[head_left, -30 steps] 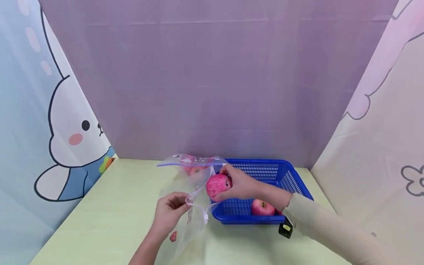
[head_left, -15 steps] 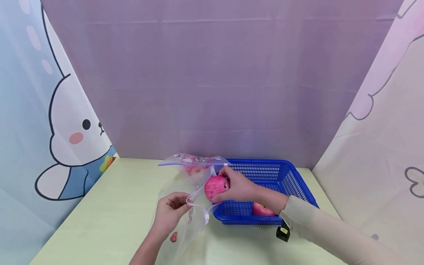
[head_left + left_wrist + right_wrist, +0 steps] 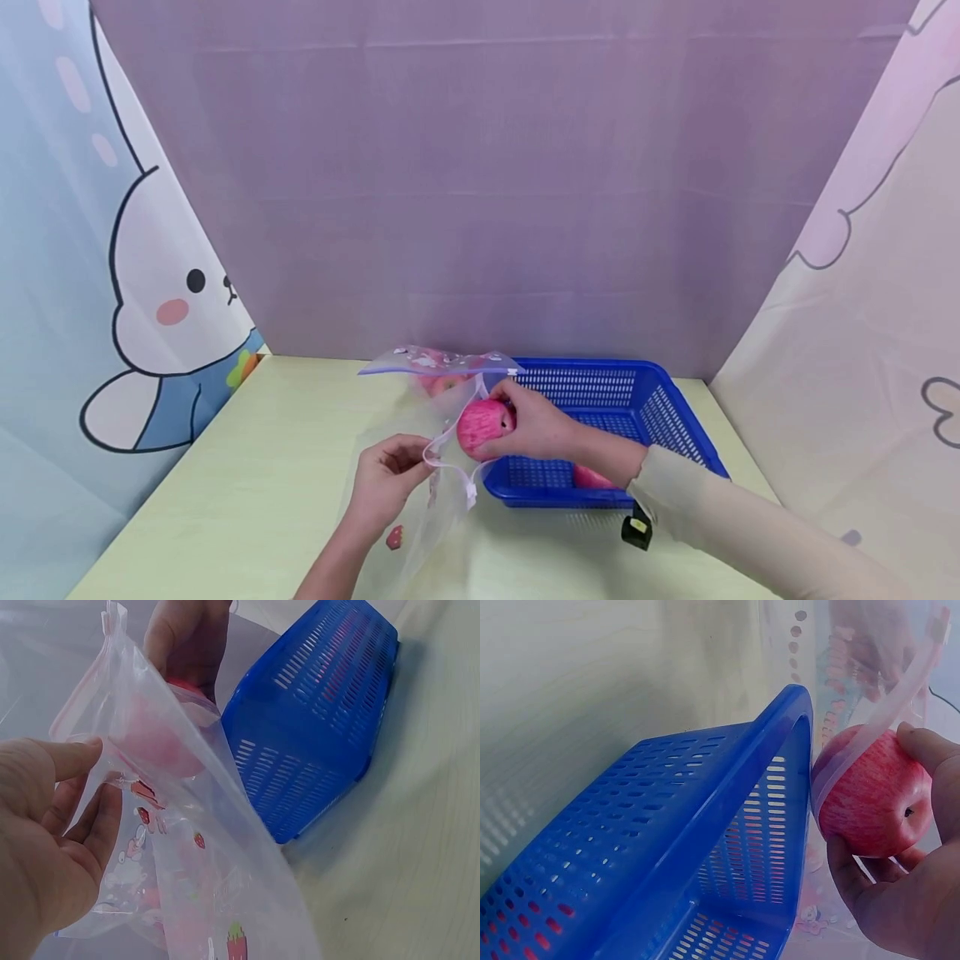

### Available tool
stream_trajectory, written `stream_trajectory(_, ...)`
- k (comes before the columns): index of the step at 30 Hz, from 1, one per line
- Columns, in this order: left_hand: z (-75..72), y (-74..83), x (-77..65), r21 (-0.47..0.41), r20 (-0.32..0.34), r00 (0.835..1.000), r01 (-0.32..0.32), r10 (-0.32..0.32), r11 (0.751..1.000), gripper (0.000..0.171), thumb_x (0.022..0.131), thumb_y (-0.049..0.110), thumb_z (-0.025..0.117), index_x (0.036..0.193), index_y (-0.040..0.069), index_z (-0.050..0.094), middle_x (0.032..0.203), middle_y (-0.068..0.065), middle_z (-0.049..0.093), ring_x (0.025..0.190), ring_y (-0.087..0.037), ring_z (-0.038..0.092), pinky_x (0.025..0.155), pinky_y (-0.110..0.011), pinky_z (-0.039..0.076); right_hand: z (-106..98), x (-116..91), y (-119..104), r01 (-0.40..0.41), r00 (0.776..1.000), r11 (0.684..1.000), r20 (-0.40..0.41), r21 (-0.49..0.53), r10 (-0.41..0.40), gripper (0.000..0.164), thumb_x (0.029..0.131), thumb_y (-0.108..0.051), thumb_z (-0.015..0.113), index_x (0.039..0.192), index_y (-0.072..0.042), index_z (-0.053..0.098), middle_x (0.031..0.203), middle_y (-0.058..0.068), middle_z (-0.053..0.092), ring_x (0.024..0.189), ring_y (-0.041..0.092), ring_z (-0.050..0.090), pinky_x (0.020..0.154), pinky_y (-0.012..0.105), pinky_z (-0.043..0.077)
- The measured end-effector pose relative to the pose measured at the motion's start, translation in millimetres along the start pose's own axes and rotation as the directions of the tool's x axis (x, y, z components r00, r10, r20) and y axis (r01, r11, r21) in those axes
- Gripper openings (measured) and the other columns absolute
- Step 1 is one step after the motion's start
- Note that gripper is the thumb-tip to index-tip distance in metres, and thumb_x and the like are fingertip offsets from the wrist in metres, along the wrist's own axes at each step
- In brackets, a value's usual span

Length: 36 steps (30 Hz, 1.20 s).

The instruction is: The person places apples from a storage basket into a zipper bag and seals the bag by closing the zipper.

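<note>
Red apple (image 3: 480,429), gripped in right hand (image 3: 542,423) at mouth of clear slider-zip bag (image 3: 191,817) pinched at edge by left hand (image 3: 386,483). Seems insertion step; calls next for push inward.

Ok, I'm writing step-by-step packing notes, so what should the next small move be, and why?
Probably the right hand should ease the held apple further into the clear bag: it seems only partly past the zip rim, and the left hand is holding that rim.
</note>
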<state>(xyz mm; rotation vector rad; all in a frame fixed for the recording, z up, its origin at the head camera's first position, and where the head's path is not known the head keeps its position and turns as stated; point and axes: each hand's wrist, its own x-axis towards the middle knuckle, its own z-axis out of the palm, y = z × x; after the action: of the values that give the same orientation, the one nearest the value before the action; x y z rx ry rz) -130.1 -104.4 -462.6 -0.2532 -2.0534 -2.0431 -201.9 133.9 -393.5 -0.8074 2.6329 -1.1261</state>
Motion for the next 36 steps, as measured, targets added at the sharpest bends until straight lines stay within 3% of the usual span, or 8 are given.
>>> stream_trajectory(5,0.8,0.5,-0.4,-0.001,-0.003,1.000,0.022,-0.022,1.000,0.020,0.079,-0.009,0.074,0.097,0.000,0.072,0.084,-0.016,0.069,0.068,-0.021,0.060,0.057,-0.023,0.049,2,0,0,0.009,1.000,1.000,-0.027,-0.013,-0.010,0.070,0.067,-0.045,0.088,0.119,-0.017,0.051,0.104,-0.003,0.058,0.092,0.016,0.057,0.072,0.027,0.054)
stream_trajectory(12,-0.2,-0.9,0.7,-0.010,0.008,1.000,-0.024,0.024,1.000,0.019,0.080,-0.011,0.072,0.097,-0.003,0.071,0.081,-0.004,0.070,0.067,-0.019,0.060,0.055,-0.022,0.048,7,1,0,0.035,0.997,0.999,-0.075,-0.025,-0.037,0.071,0.067,-0.045,0.088,0.120,-0.015,0.053,0.105,-0.003,0.058,0.092,0.014,0.056,0.072,0.025,0.053)
stream_trajectory(19,-1.1,-3.2,0.7,-0.003,0.011,0.999,-0.036,0.036,0.999,0.020,0.080,-0.014,0.070,0.097,-0.003,0.071,0.080,0.002,0.069,0.066,-0.018,0.059,0.054,-0.022,0.047,9,-2,1,0.022,0.997,0.998,-0.077,0.053,-0.018,0.064,0.071,-0.039,0.087,0.119,-0.014,0.053,0.105,0.000,0.059,0.092,0.018,0.059,0.069,0.025,0.055)
stream_trajectory(27,-2.7,-2.9,1.7,0.017,-0.001,1.000,0.000,0.000,1.000,0.018,0.081,-0.005,0.075,0.096,0.005,0.073,0.085,-0.012,0.070,0.069,-0.022,0.062,0.056,-0.024,0.049,10,-5,1,0.022,0.991,0.997,-0.135,0.074,-0.012,0.050,0.075,-0.031,0.086,0.108,-0.016,0.052,0.101,0.000,0.058,0.090,0.019,0.057,0.068,0.024,0.055)
stream_trajectory(36,-3.1,-0.5,1.5,0.018,-0.030,1.000,0.008,-0.007,1.000,0.019,0.081,-0.004,0.075,0.097,0.004,0.073,0.087,-0.014,0.069,0.071,-0.023,0.061,0.058,-0.025,0.050,12,-9,5,0.102,0.983,0.994,-0.155,0.049,-0.093,0.029,0.085,-0.033,0.076,0.104,-0.018,0.059,0.097,-0.005,0.058,0.088,0.013,0.058,0.068,0.025,0.054)
